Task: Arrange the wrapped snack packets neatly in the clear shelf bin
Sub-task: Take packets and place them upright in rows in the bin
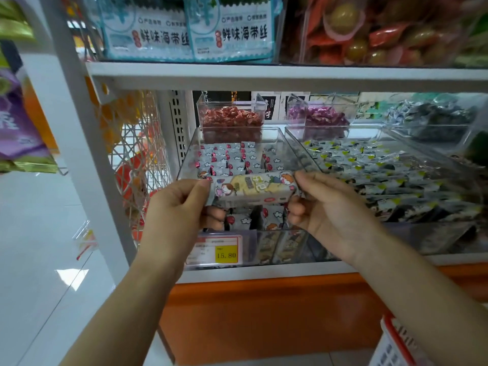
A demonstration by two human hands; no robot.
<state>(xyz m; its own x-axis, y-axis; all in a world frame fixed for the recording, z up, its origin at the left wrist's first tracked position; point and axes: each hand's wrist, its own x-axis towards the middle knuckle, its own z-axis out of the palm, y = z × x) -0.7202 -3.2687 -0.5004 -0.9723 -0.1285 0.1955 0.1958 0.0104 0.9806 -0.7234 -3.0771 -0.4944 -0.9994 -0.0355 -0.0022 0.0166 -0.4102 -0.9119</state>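
Both bare forearms reach forward; left hand [182,204] and right hand [327,207] each pinch with curled fingers [306,180].

left blue-and-white pack [148,35] and right blue-and-white pack [232,33] on the upper shelf [290,72], each printed "鲜味海带丝"; price tag [214,250] on the clear bin [188,151] front, "15.80" on yellow; black-and-white card [268,107] behind, "子"; snack packet [253,188] lettering too blurred to read.
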